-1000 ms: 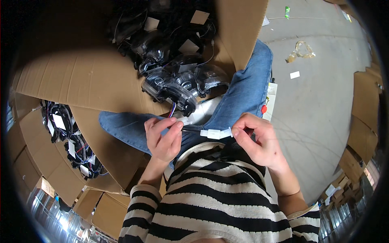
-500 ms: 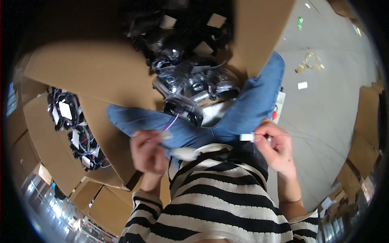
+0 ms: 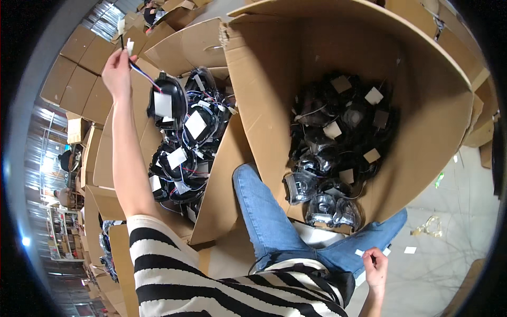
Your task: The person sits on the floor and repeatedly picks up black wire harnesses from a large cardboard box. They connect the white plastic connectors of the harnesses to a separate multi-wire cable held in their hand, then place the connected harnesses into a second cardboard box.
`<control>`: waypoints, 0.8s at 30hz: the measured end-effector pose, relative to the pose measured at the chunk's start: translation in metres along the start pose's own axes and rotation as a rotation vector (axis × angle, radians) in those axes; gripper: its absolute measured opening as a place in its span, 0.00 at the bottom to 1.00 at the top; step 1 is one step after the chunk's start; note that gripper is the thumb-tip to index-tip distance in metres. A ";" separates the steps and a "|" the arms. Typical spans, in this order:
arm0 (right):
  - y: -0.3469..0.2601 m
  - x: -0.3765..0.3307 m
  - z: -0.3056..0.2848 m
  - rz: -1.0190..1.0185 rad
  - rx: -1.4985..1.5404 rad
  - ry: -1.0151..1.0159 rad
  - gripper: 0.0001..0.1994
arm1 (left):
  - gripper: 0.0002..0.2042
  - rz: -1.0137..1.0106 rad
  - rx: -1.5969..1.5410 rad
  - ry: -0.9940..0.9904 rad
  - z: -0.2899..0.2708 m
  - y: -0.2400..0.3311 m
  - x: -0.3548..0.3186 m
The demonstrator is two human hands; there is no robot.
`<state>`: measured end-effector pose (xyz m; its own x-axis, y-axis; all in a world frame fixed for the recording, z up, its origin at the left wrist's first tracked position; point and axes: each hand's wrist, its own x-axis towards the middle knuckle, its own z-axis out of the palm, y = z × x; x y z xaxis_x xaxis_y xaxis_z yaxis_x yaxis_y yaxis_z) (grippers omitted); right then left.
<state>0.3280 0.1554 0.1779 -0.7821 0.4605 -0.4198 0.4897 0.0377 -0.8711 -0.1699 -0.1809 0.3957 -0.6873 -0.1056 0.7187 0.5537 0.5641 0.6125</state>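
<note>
At the upper left, my left hand (image 3: 118, 74) is closed round a bundle of wires with a white connector (image 3: 121, 26) poking out above the fingers. The wires run down to a black-backed headlamp (image 3: 168, 100) with a white label, hanging at or resting on other headlamps (image 3: 196, 124) in the left box; which one I cannot tell. My right hand (image 3: 375, 267), low on the right beside my knee, has its fingers curled in a pinch. A small white piece (image 3: 359, 252), like a label or tag, shows at its fingertips.
A large cardboard box (image 3: 269, 100) before my legs holds several clear-lensed headlamps (image 3: 322, 208). Left of it stands the other open carton (image 3: 214, 211). White scraps (image 3: 410, 250) and a yellowish tangle (image 3: 429, 227) lie on the floor at right. Stacked cartons (image 3: 79, 68) stand far left.
My left hand has gone from my lap to above the left box, and a headlamp now hangs or rests there by its wires. The view has swung left; my right hand stays low.
</note>
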 end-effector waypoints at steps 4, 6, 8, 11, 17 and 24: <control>0.007 0.000 -0.001 0.053 0.074 0.030 0.03 | 0.09 -0.173 0.426 -0.380 0.005 -0.067 -0.038; 0.016 0.003 0.001 0.046 0.038 0.008 0.03 | 0.12 0.074 0.588 -0.804 0.008 -0.078 -0.091; 0.013 0.010 0.005 0.046 0.011 -0.030 0.03 | 0.12 0.100 0.482 -0.611 0.006 -0.083 -0.147; 0.006 0.013 0.006 0.055 -0.039 -0.002 0.04 | 0.09 -0.352 0.186 -0.709 0.037 -0.046 -0.225; 0.004 0.022 0.022 0.002 -0.116 -0.077 0.06 | 0.06 -0.004 0.102 -1.029 0.036 -0.033 -0.331; 0.024 0.031 0.033 0.017 -0.099 -0.169 0.05 | 0.07 0.046 0.096 -0.891 -0.026 -0.019 -0.382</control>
<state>0.3025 0.1412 0.1350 -0.8228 0.3064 -0.4787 0.5328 0.1223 -0.8374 0.0944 -0.1725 0.1176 -0.7973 0.5711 0.1953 0.5758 0.6225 0.5301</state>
